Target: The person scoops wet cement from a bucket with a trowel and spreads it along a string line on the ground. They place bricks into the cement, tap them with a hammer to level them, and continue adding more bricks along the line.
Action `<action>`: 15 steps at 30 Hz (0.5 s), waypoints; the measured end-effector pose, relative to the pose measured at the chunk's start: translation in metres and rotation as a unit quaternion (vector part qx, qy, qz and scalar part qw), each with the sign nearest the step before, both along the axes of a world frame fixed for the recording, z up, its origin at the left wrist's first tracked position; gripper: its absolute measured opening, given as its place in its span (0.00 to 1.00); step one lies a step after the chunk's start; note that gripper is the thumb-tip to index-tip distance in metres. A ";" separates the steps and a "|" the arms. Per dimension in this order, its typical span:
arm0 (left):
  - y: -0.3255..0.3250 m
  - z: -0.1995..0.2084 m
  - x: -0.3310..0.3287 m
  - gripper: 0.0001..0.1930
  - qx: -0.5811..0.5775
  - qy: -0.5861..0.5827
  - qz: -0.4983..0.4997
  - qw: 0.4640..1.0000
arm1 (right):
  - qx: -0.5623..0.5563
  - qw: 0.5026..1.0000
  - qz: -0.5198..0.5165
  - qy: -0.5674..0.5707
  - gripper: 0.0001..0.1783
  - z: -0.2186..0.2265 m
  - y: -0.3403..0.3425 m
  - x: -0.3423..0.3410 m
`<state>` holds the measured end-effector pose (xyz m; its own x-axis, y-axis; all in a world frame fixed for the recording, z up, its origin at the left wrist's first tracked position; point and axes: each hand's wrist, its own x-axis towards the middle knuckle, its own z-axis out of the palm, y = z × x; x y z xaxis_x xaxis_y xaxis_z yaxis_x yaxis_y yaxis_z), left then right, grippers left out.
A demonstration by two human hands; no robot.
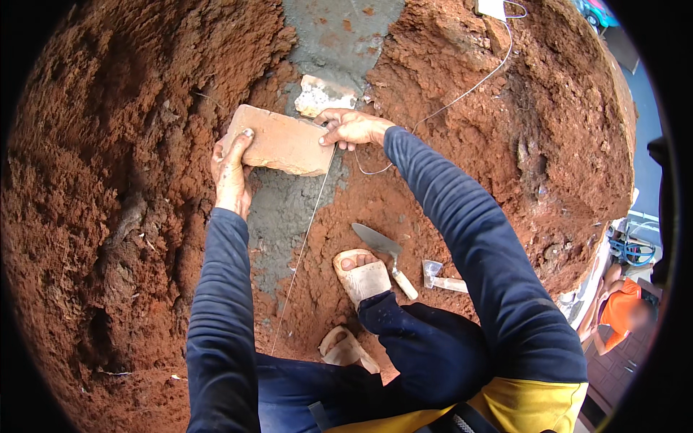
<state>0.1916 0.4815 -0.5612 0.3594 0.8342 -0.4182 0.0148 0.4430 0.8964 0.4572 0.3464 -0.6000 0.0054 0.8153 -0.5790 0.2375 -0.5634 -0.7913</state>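
Note:
A flat reddish brick is held up between my two hands, over a strip of wet grey mortar. My left hand grips its left end, thumb on top. At the brick's right end, my right hand has its fingers closed at the corner, by a thin white string line. Just beyond the brick lies a pale, mortar-smeared block. On the soil nearer me rest a pointed trowel with a light handle and a hammer-like tool.
Rough red soil banks rise on both sides of the trench. More grey mortar covers the far end. A loose cord runs down the right bank from a white object. A person in orange is at the far right.

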 end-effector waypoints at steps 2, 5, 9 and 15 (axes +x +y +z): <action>-0.001 -0.008 0.005 0.36 -0.011 -0.031 -0.017 0.999 | -0.012 1.000 -0.010 0.011 0.40 -0.001 -0.005 0.003; -0.001 -0.020 0.009 0.35 -0.011 -0.005 -0.010 1.000 | -0.016 1.000 -0.020 0.006 0.38 -0.003 -0.011 0.003; 0.003 -0.031 0.010 0.35 -0.037 -0.023 0.007 0.999 | -0.022 1.000 -0.015 -0.015 0.37 -0.003 -0.010 0.000; 0.000 -0.044 0.016 0.32 -0.109 -0.082 0.033 0.990 | -0.049 0.995 0.027 -0.080 0.40 0.004 -0.003 -0.001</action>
